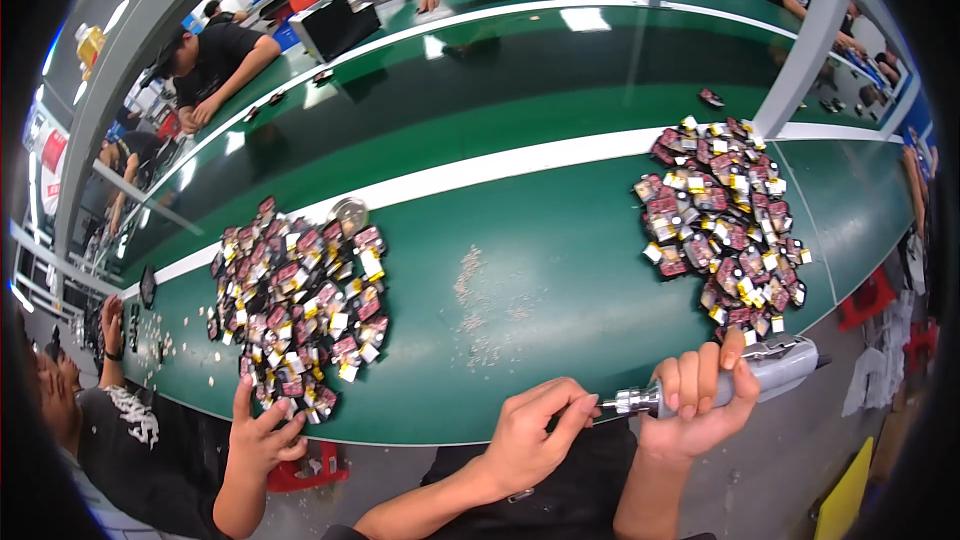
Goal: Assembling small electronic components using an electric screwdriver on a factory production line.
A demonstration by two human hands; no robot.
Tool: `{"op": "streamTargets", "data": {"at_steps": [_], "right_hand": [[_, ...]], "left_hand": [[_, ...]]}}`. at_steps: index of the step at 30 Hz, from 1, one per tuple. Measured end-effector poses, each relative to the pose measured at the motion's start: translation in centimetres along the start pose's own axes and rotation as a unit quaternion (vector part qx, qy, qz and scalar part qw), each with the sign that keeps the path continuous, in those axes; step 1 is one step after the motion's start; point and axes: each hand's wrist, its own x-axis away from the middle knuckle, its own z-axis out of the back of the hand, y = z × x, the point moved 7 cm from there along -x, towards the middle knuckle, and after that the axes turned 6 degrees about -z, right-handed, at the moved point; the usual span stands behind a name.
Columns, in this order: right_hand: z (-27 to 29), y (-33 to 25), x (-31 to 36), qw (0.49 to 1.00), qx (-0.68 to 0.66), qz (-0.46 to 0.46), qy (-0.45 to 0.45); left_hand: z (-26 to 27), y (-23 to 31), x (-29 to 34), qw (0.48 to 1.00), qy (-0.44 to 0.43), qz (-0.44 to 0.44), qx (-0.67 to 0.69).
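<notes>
My right hand (700,390) is wrapped around a grey electric screwdriver (783,366), held level above the front edge of the bench with its silver chuck pointing left. The thumb and fingertips of my left hand (535,430) pinch together right at the screwdriver's tip. What they hold there is too small to make out. Beyond my hands, tiny light-coloured pieces (470,290), probably screws, lie scattered on the green bench (560,260). A heap of small black-and-pink parts (720,210) with white and yellow tags sits to the right.
Another heap of such parts (295,300) lies to the left, with a round metal dish (349,215) behind it. A co-worker's hand (264,435) reaches to that heap's near edge. A green conveyor belt (480,80) runs behind a white rail. A grey post (805,40) stands at right.
</notes>
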Motion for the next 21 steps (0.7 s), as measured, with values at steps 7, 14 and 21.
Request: {"op": "streamTargets", "data": {"at_steps": [7, 14, 21], "right_hand": [[2.2, -0.8, -1.1, 0.999, -0.027, -0.004, 0.017], [6.3, -1.5, -2.0, 0.996, -0.029, -0.003, 0.089], [5.7, -0.3, -1.5, 0.998, -0.013, -0.047, 0.048]], "left_hand": [[3.5, 3.8, -5.0, 0.956, 0.054, -0.147, -0.246], [-0.9, 3.1, -21.5, 0.939, -0.029, -0.171, -0.298], [-9.0, -1.5, -39.0, 0.872, -0.052, -0.167, -0.457]]}}
